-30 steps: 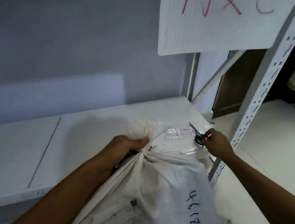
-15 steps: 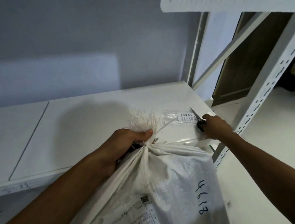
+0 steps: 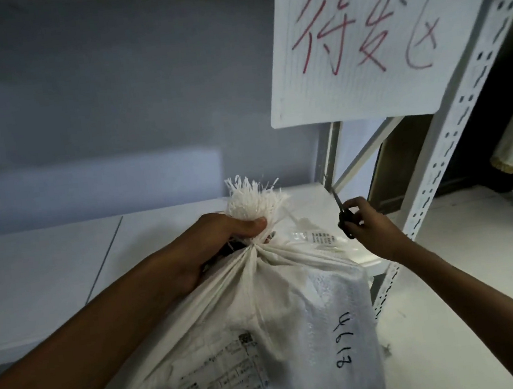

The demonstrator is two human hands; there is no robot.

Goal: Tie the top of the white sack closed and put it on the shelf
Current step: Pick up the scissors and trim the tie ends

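- The right hand [image 3: 368,223] has lifted the scissors [image 3: 344,216] off the shelf [image 3: 157,234], fingers closed round them.
- The left hand [image 3: 222,239] still grips the white sack [image 3: 279,319] by its bunched neck, in front of the shelf.
- Trimming the tie probably comes next.

**Open shelf to the left, crowded at the right**

The shelf [image 3: 163,233] lies bare across your left and back edge. At its right edge the perforated upright [image 3: 452,127] and slanting brace [image 3: 368,149] block passage, the hanging sign [image 3: 384,35] narrows headroom, and a flat clear packet [image 3: 321,238] lies there.
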